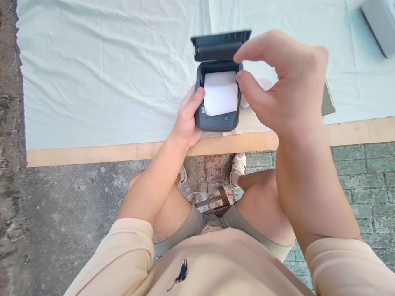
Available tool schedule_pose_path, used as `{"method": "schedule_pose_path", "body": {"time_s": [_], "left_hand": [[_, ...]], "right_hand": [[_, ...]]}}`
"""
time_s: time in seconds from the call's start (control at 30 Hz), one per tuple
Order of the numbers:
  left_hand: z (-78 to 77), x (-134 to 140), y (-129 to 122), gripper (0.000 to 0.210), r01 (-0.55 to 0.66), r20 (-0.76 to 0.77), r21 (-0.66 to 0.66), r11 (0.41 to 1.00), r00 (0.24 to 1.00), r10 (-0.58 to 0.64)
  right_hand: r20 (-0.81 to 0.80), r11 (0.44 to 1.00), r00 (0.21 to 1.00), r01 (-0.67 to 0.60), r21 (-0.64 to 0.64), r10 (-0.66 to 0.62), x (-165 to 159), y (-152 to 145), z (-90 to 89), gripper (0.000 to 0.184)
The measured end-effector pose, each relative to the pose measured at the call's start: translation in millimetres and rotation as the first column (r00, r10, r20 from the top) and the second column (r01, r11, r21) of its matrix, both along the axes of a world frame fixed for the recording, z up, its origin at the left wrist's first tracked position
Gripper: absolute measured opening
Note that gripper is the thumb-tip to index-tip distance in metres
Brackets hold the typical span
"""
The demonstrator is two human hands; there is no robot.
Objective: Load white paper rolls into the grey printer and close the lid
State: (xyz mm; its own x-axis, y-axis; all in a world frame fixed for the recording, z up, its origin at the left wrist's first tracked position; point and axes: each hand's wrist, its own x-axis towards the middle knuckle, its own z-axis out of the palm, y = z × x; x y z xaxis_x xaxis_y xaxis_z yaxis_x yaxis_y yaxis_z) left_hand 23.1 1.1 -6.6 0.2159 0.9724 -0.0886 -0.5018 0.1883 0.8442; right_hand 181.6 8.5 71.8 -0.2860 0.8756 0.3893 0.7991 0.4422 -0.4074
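A small dark grey thermal printer (216, 123) is held near the front of the table, its hinged lid (222, 46) raised. White paper (221, 93) sits in its bay, with the loose end hanging over the front near the power button. My left hand (189, 115) grips the printer's left side, thumb on the top edge. At the right side, my right hand (284, 78) has its thumb and index finger apart, the index tip by the lid's right corner and the thumb tip by the bay's edge. Whether those tips touch the printer I cannot tell.
A pale cloth (108, 74) covers the table, whose wooden edge (92, 153) runs along the front. Partly hidden behind my right hand are a white round item (264, 84) and a dark phone-like slab (328, 100). A white box-shaped object (381, 24) stands at far right.
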Motion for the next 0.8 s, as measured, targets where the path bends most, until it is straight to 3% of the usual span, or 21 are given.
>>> {"method": "schedule_pose_path", "body": {"time_s": [0.07, 0.2, 0.33, 0.43, 0.57, 0.63, 0.7, 0.8], "left_hand": [[1.2, 0.5, -0.8, 0.026, 0.019, 0.000, 0.023, 1.000, 1.000, -0.019], [3.7, 1.5, -3.4, 0.029, 0.062, -0.006, 0.045, 0.997, 0.998, -0.062], [4.0, 2.8, -5.3, 0.035, 0.074, -0.025, 0.052, 0.996, 0.997, -0.073], [3.0, 3.5, -5.0, 0.032, 0.074, -0.017, 0.057, 0.996, 0.997, -0.073], [-0.3, 2.0, -2.3, 0.020, 0.007, 0.060, 0.032, 0.999, 0.998, -0.009], [-2.4, 0.3, -0.2, 0.019, -0.014, 0.094, 0.011, 1.000, 0.995, 0.013], [-4.0, -1.4, 1.9, 0.023, -0.022, 0.113, -0.021, 1.000, 0.993, 0.024], [-4.6, -2.7, 4.8, 0.030, -0.036, 0.130, -0.068, 0.997, 0.990, 0.044]], "right_hand": [[0.006, 0.999, 1.000, -0.013, -0.029, 0.014, 1.3, 1.2, -2.4, 0.032], [0.182, 0.994, 0.983, 0.043, -0.105, -0.023, 2.9, 3.9, -8.7, 0.023], [0.315, 0.966, 0.949, 0.087, -0.242, -0.007, -0.9, 4.4, -8.7, 0.036], [0.197, 0.951, 0.980, 0.096, -0.295, -0.037, -4.9, 3.6, -4.9, 0.035], [-0.149, 0.957, 0.988, -0.020, -0.291, -0.025, 3.0, 2.3, 1.1, 0.037], [-0.421, 0.950, 0.905, -0.079, -0.302, -0.059, 15.6, 4.1, 2.5, 0.035], [-0.688, 0.922, 0.705, -0.128, -0.364, -0.174, 31.6, 8.6, 2.2, 0.029], [-0.808, 0.820, 0.419, -0.215, -0.531, -0.413, 51.7, 18.5, -1.2, 0.024]]}}
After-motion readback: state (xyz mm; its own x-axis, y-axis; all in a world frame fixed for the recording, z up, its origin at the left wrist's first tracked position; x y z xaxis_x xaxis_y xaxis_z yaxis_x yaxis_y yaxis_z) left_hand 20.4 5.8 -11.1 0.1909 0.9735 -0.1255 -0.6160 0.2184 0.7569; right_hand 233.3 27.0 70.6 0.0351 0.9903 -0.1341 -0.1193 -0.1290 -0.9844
